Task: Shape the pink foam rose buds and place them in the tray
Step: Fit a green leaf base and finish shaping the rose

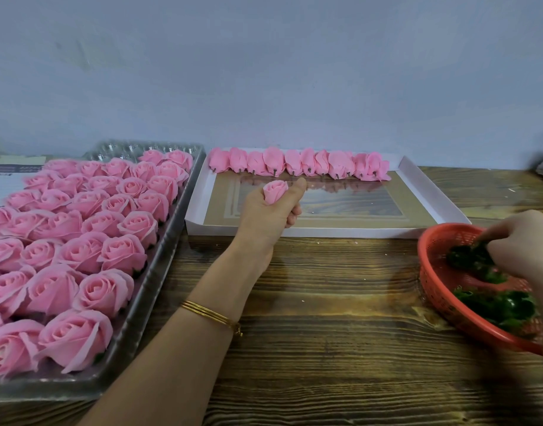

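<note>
Pink foam rose bud [275,191] stands tip-up in the curled fingers of the left hand [268,215], over the white tray [325,232], whose row of laid buds [297,164] lies just beyond, while the blurred right hand [522,244] dips into the red basket [429,272], grip unclear.

On the table [325,333], a row of buds [297,164] lies inside the cardboard tray [340,232] along its far wall. Left of that tray sits a plastic tray [159,272] full of roses [79,241]; right of it, nearer, a basket [433,272] holding leaves [497,305].

Right hand [523,242] is blurred, red basket [433,284] cut off at the edge.
</note>
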### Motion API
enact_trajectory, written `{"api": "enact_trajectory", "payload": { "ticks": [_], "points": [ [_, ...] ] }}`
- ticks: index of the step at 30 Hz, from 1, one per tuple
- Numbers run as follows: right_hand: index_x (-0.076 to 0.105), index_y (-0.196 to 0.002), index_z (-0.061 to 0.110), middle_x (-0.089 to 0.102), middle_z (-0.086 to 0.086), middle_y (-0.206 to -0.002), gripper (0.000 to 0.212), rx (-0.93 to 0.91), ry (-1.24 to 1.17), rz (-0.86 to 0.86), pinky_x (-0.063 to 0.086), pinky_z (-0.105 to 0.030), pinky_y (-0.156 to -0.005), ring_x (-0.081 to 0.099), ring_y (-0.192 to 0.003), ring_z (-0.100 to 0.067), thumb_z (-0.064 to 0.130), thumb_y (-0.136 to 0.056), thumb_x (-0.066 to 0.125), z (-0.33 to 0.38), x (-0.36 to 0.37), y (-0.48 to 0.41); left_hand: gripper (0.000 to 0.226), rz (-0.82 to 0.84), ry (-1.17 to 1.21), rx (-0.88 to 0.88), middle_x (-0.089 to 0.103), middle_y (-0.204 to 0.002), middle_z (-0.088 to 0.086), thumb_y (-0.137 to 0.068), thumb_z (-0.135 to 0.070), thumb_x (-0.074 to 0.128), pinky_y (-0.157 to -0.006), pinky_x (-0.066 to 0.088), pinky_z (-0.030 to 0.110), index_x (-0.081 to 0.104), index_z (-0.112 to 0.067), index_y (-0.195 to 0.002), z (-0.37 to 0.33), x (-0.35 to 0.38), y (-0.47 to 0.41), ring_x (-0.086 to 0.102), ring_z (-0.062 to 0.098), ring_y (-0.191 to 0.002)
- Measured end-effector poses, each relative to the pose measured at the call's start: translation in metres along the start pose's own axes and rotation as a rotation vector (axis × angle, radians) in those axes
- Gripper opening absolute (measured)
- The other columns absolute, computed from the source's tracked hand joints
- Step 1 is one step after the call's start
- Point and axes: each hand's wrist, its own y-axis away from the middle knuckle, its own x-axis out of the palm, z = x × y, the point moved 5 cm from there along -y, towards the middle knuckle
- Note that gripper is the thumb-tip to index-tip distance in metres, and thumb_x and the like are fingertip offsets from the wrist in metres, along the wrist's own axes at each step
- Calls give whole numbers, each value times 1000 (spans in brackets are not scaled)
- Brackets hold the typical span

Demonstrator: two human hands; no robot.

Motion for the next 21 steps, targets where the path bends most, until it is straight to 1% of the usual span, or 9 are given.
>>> {"api": "enact_trajectory", "payload": {
  "ticks": [2, 5, 7, 9, 10, 12, 14, 18, 21],
  "points": [
    [63, -52, 35, 64, -10, -64, 43, -6, -17, -7, 57, -50, -68, 59, -67, -38, -5, -65, 58, 1, -2, 1, 26, -2, -2, 1, 55, -57, -5, -90, -32, 68, -55, 46, 16, 56, -17, -72, 0, 0, 0, 48, 6, -54],
    [65, -56, 32, 65, -12, -67, 33, 3, -29, -26, 57, -51, -68, 59, -69, -40, -1, -61, 60, -3, -2, 0, 26, 0, -6, 1, 55, -58, -4, -90, -32, 68, -54, 46, 16, 57, -17, -73, 0, 0, -1, 49, 6, -54],
    [66, -58, 30, 64, -10, -63, 27, 7, -23, -51, 57, -50, -66, 60, -67, -38, 3, -60, 64, -11, 1, -5, 25, -1, -10, 1, 55, -58, -5, -90, -32, 68, -53, 46, 16, 57, -17, -73, 0, 0, -1, 49, 5, -54],
    [65, -57, 33, 64, -8, -60, 25, 4, -39, -79, 57, -51, -64, 61, -64, -36, 8, -58, 69, -18, 3, -11, 25, -4, -8, 6, 56, -57, -5, -89, -32, 68, -53, 46, 16, 57, -17, -73, 0, 0, -1, 49, 5, -54],
    [65, -61, 38, 64, -8, -61, 29, 6, -56, -89, 58, -52, -63, 62, -64, -36, 10, -55, 68, -21, 5, -14, 25, -3, -5, 7, 56, -57, -5, -89, -32, 69, -53, 46, 16, 57, -17, -73, 1, 0, -1, 49, 5, -54],
    [59, -74, 54, 65, -9, -64, 47, 1, -91, -109, 58, -55, -62, 64, -65, -37, 15, -48, 61, -27, 7, -22, 24, 3, -6, 3, 56, -57, -5, -89, -33, 69, -53, 46, 16, 57, -17, -74, 1, 0, -1, 49, 5, -54],
    [57, -80, 56, 67, -7, -69, 53, -20, -142, -138, 58, -57, -65, 65, -71, -39, 16, -46, 54, -33, 7, -29, 24, 4, -10, -4, 56, -58, -5, -89, -34, 69, -54, 46, 16, 57, -17, -75, 1, -1, -2, 50, 5, -54],
    [61, -72, 62, 67, -3, -77, 56, -61, -159, -151, 58, -57, -71, 64, -78, -39, 16, -45, 46, -35, 3, -28, 24, 5, -2, -1, 56, -58, -5, -89, -33, 69, -53, 46, 15, 57, -17, -75, 1, -1, -2, 50, 4, -54],
    [62, -69, 61, 66, -4, -71, 54, -123, -206, -140, 58, -53, -67, 63, -70, -37, 18, -49, 38, -11, -4, -10, 24, 13, 3, -3, 56, -58, -5, -89, -33, 69, -53, 46, 15, 57, -18, -74, 1, -1, -2, 50, 3, -54]
  ]
}}
